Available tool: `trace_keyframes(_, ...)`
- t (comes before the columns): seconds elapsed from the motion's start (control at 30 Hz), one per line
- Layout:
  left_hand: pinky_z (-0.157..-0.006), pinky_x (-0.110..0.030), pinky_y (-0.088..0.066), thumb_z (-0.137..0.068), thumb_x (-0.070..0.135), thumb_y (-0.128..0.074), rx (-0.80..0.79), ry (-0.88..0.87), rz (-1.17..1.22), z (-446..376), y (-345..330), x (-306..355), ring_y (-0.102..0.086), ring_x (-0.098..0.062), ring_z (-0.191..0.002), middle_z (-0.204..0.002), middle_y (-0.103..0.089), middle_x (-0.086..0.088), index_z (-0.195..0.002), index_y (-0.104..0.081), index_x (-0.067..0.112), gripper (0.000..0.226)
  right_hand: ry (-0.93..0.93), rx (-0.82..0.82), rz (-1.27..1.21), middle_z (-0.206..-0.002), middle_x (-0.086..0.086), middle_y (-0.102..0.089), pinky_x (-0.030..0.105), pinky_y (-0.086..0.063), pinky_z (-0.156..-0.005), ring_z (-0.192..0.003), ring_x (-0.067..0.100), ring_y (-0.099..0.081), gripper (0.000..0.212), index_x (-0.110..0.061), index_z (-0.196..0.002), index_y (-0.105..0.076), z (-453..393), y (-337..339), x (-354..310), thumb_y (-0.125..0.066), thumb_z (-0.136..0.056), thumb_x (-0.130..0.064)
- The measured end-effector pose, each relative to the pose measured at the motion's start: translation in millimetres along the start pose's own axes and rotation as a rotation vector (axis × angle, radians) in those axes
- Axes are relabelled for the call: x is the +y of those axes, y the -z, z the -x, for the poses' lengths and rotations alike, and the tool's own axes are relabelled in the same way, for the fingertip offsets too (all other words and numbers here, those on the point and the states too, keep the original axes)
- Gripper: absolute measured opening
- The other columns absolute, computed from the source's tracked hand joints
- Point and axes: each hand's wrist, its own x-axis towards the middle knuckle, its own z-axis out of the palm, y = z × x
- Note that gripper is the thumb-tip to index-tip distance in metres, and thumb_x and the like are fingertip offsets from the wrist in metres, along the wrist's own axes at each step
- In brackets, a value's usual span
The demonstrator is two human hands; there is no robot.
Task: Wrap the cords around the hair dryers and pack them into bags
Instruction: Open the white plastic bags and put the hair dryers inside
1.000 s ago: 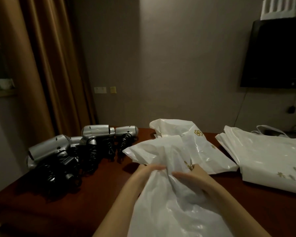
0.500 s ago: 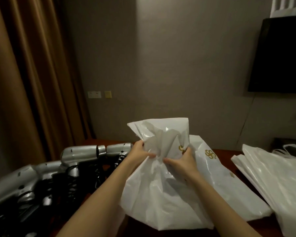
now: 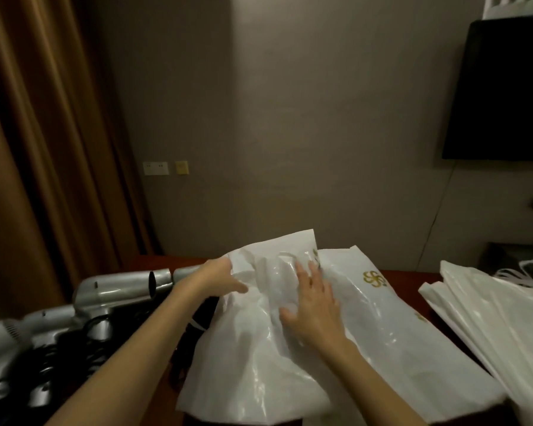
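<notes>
A bulging white plastic bag (image 3: 253, 358) lies on the dark red table in front of me. My left hand (image 3: 219, 276) holds its upper left edge, fingers curled into the plastic. Flat on top of the bag lies my right hand (image 3: 313, 305), fingers spread and straight. Under it lies a second white bag (image 3: 391, 327) with a gold logo. Several silver hair dryers (image 3: 120, 285) with black coiled cords (image 3: 59, 361) lie in a row at the left. What the bag holds is hidden.
A stack of flat white bags (image 3: 499, 318) lies at the right on the table (image 3: 394, 276). Brown curtains (image 3: 43, 149) hang at the left, a dark TV (image 3: 502, 90) is on the right wall, and wall sockets (image 3: 156, 168) sit behind the table.
The bag has been lowered onto the table. My right hand let go of its gathered top and now lies flat on it; my left hand still holds the edge.
</notes>
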Motion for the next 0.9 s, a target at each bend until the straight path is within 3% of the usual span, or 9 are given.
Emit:
trace_keyframes(0.07,-0.088,-0.027,-0.045,-0.096,0.024,-0.059,0.011,-0.107,0.008,23.8,-16.2,23.3,-0.057,-0.025,-0.117,-0.136,-0.056,-0.009,-0.139,-0.05,0.01,0.047,0.061,-0.098,0.106,-0.162,0.002,0.0,0.048,-0.012,-0.118,-0.148,0.029,-0.001,0.068,-0.031,-0.152,-0.01,15.2,-10.2,0.2,-0.043,-0.094,-0.044)
trace_keyframes(0.13,-0.104,-0.032,-0.036,-0.1,0.022,-0.048,-0.133,-0.157,-0.079,47.9,-54.0,35.4,-0.046,-0.027,-0.132,-0.147,-0.047,-0.008,-0.144,-0.046,0.015,0.044,0.076,-0.16,0.139,-0.162,0.005,-0.001,0.05,-0.007,-0.119,-0.148,0.03,0.004,0.062,-0.033,-0.151,-0.011,26.0,-16.5,3.6,-0.038,-0.097,-0.045)
trace_keyframes(0.2,-0.114,-0.05,-0.023,-0.1,0.027,-0.044,-0.185,-0.124,-0.18,64.5,-86.6,33.0,-0.03,-0.031,-0.141,-0.154,-0.035,-0.003,-0.147,-0.039,0.024,0.047,0.081,-0.243,0.108,-0.162,0.005,-0.002,0.051,-0.006,-0.119,-0.149,0.029,0.002,0.063,-0.033,-0.152,-0.009,31.6,-6.4,7.2,-0.038,-0.097,-0.046)
trace_keyframes(0.27,-0.115,-0.061,-0.009,-0.1,0.029,-0.04,-0.103,-0.077,-0.172,72.9,-95.5,26.5,-0.016,-0.032,-0.147,-0.158,-0.027,0.0,-0.149,-0.035,0.029,0.049,0.092,-0.327,0.061,-0.157,0.007,-0.021,0.049,-0.019,-0.116,-0.145,0.03,-0.019,0.061,-0.027,-0.149,-0.023,35.3,15.4,13.0,-0.047,-0.095,-0.043)
trace_keyframes(0.33,-0.117,-0.058,-0.014,-0.1,0.028,-0.04,-0.031,-0.054,-0.152,77.9,-91.2,28.0,-0.025,-0.029,-0.145,-0.152,-0.039,-0.002,-0.142,-0.047,0.028,0.042,0.085,-0.318,-0.031,-0.141,0.005,-0.045,0.038,-0.036,-0.106,-0.128,0.025,-0.044,0.043,-0.019,-0.135,-0.048,50.4,41.7,21.5,-0.052,-0.095,-0.035)
trace_keyframes(0.47,-0.103,-0.034,-0.043,-0.095,0.018,-0.052,0.159,-0.228,0.134,89.8,-80.5,79.4,-0.057,-0.019,-0.12,-0.128,-0.064,-0.002,-0.124,-0.065,0.019,0.032,-0.052,-0.113,-0.182,-0.102,0.0,-0.069,0.031,-0.051,-0.087,-0.091,0.012,-0.063,0.02,-0.015,-0.1,-0.072,99.3,88.9,61.8,-0.059,-0.091,-0.026)
trace_keyframes(0.6,-0.096,-0.029,-0.049,-0.092,0.018,-0.06,0.039,-0.444,0.311,118.6,-104.9,169.1,-0.063,-0.015,-0.107,-0.117,-0.069,-0.002,-0.116,-0.07,0.014,0.026,-0.294,0.017,-0.331,-0.074,0.0,-0.071,0.032,-0.058,-0.069,-0.067,0.013,-0.067,0.017,-0.011,-0.08,-0.073,155.0,128.0,116.1,-0.061,-0.089,-0.019)
trace_keyframes(0.7,-0.091,-0.026,-0.049,-0.091,0.019,-0.062,-0.057,-0.498,0.368,136.2,-138.3,223.7,-0.064,-0.017,-0.103,-0.111,-0.071,-0.005,-0.111,-0.072,0.011,0.023,-0.571,0.025,-0.49,-0.067,0.005,-0.069,0.024,-0.049,-0.047,-0.053,0.016,-0.063,0.024,-0.005,-0.079,-0.07,195.8,149.2,153.1,-0.055,-0.093,-0.018)
trace_keyframes(0.9,-0.083,-0.041,-0.056,-0.086,0.017,-0.066,-0.134,-0.374,0.549,143.5,-192.7,274.2,-0.069,-0.027,-0.085,-0.088,-0.073,-0.016,-0.084,-0.073,0.003,0.016,-0.845,0.116,-0.774,-0.078,0.015,-0.071,0.021,-0.046,-0.042,-0.054,0.02,-0.068,0.036,-0.001,-0.095,-0.06,230.0,172.4,201.8,-0.053,-0.097,-0.036)
